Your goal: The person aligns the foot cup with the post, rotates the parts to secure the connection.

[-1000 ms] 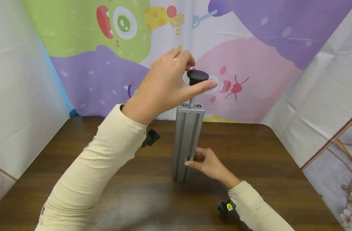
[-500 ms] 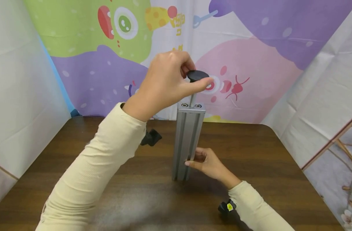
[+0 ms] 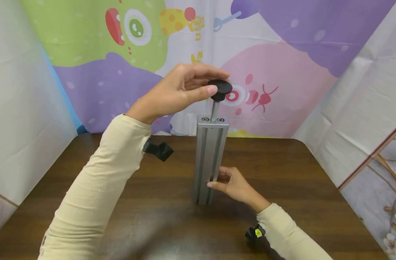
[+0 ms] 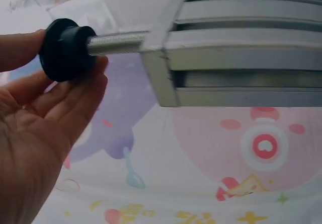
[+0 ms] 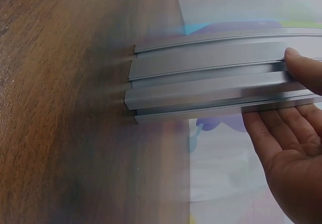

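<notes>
A silver aluminium profile (image 3: 210,162) with long grooves stands upright on the table. From its top plate rises a threaded rod (image 4: 118,43) carrying a black round levelling foot (image 3: 221,88). My left hand (image 3: 176,92) pinches the foot, thumb on the near edge of its disc and fingers along the far side. In the left wrist view, the thumb (image 4: 20,50) lies at the disc's edge. Low on the profile, my right hand (image 3: 235,184) grips its right side. The thumb lies along a groove in the right wrist view, with the fingers (image 5: 271,133) against another face.
Two screw heads (image 3: 220,120) sit in the top plate beside the rod. The brown wooden table (image 3: 269,159) ends at a printed cartoon curtain (image 3: 282,72) behind the profile. Black wrist mounts (image 3: 159,148) stick out from both sleeves.
My left hand has turned about the foot: the thumb has drawn back to the left and the fingers reach farther right over the far side. The right hand keeps its hold.
</notes>
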Action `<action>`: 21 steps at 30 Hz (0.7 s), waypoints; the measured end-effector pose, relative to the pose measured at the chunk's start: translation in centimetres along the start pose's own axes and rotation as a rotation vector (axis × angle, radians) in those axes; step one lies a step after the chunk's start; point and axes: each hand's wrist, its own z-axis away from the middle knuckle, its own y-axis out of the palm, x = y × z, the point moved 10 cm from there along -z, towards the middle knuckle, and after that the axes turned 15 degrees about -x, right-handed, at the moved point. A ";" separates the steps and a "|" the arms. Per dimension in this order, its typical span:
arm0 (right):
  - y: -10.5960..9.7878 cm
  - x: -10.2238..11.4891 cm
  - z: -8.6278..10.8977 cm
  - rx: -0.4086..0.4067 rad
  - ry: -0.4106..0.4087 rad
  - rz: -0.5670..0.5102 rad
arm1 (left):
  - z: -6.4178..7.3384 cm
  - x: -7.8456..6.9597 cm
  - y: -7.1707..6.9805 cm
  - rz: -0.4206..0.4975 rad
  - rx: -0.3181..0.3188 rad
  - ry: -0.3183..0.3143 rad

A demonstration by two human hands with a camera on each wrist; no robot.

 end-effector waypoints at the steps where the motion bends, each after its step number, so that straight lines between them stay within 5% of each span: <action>1: 0.0 0.1 0.0 -0.001 -0.001 0.004 | 0.0 0.1 0.0 0.024 0.014 -0.001; 6: 0.0 0.2 0.0 -0.007 -0.006 0.018 | -0.1 0.2 0.4 0.068 0.052 0.051; 10: 0.0 0.2 0.0 -0.007 -0.013 0.019 | -0.4 -0.1 0.4 0.006 0.014 0.070; 15: 0.2 0.2 0.0 0.001 -0.026 0.010 | -0.4 -1.5 -0.8 -0.394 -0.209 0.122; 21: 0.4 0.3 -0.1 0.008 -0.053 -0.010 | 0.9 -5.2 0.1 -0.937 -0.409 0.329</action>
